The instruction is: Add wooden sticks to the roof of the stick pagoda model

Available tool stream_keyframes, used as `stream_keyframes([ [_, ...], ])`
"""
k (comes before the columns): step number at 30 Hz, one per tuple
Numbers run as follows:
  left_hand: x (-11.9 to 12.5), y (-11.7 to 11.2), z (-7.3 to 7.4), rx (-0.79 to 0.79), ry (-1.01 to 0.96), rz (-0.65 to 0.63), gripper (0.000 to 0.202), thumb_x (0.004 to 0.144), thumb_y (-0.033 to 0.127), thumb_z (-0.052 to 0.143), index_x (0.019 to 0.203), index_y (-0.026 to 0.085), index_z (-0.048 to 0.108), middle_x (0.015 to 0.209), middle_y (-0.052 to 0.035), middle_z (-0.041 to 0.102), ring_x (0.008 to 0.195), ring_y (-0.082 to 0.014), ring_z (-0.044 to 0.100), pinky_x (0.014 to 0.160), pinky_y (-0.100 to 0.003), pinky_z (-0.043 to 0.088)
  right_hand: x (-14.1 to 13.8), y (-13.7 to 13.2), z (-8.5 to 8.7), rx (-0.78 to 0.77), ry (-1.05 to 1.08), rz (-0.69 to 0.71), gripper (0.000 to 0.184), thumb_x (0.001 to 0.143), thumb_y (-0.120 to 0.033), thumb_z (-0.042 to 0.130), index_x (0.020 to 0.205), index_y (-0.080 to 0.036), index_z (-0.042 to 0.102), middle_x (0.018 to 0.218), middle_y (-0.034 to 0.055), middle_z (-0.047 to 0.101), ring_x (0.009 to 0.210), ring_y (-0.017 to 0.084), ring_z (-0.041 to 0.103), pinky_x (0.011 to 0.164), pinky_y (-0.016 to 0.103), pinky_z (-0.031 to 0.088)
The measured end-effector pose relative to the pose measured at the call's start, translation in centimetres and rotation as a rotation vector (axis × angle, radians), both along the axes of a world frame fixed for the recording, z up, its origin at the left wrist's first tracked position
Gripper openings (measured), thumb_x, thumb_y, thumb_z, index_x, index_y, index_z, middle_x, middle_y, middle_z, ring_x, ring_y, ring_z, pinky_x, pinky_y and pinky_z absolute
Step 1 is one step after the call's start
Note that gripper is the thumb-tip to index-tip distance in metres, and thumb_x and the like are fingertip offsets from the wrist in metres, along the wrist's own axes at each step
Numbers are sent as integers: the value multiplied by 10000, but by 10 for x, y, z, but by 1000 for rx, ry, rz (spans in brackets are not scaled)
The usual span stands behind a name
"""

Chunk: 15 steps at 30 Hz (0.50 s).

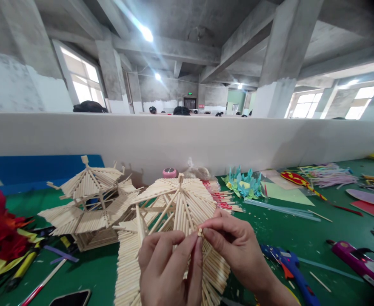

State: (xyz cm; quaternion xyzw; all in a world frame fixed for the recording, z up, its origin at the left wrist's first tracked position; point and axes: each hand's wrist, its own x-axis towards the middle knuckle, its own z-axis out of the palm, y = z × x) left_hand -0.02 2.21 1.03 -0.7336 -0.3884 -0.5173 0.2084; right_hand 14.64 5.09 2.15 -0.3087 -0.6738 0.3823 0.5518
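Note:
Both hands meet in front of a large pagoda-like model (193, 199) built from pale wooden sticks. My left hand (170, 265) is closed in a pinch around small wooden stick pieces (200, 232), whose round cut ends face up. From the other side, the thumb and forefinger of my right hand (234, 242) grip the same pieces. How long they are cannot be seen, as my fingers cover the rest. The model's ribbed roof rises to a short post just behind my hands, and part of its lower roof is hidden by them.
A smaller finished-looking stick pavilion (92, 199) stands at left. A blue glue gun (290, 267) and a purple device (359, 259) lie at right on the green table (269, 225). A phone (70, 298) rests at the front edge; a white partition (174, 136) runs behind.

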Motion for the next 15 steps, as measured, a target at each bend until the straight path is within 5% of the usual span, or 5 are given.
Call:
stream_keyframes([
  [15,-8,-2,4,69,74,36,240,616,63,713,849,79,657,741,-70,607,678,-163,503,608,-279,442,4,-1,-7,25,-12,-45,157,806,-237,549,851,-255,698,694,7,561,674,139,506,600,269,408],
])
